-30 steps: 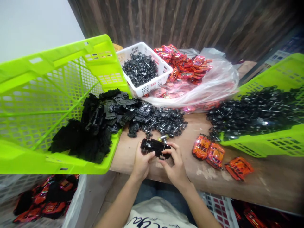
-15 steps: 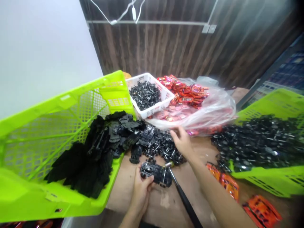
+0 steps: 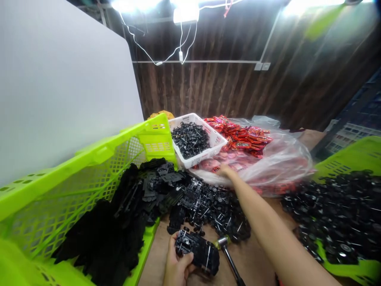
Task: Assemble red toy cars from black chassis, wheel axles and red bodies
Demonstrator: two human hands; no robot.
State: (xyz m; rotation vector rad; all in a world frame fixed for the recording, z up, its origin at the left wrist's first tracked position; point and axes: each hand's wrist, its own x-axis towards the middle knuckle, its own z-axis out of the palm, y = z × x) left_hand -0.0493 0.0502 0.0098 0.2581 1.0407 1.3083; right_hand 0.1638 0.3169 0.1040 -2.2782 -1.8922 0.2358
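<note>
My left hand [image 3: 178,264] grips a black toy car chassis [image 3: 198,250], thumb on top, with wheels and a bare metal axle showing on it. My right hand [image 3: 226,171] is stretched far forward to the edge of a clear plastic bag [image 3: 276,171] of shiny red toy car bodies [image 3: 238,137]. Its fingers are smeared and partly out of sight. On the tabletop beside the chassis lies a hammer [image 3: 228,254]. A heap of black wheels on axles [image 3: 220,210] spreads under my right forearm.
At left a tilted green crate [image 3: 113,149] spills black chassis [image 3: 119,214]. A white basket [image 3: 218,145] of wheel axles stands at the back. Another green crate [image 3: 348,159] at right is piled with black wheel parts [image 3: 336,214]. Brown tabletop [image 3: 157,254] shows in front.
My right hand has moved forward from above the wheel heap to the bag. The view has tilted up. My left hand still holds the chassis; the hammer stays beside it.
</note>
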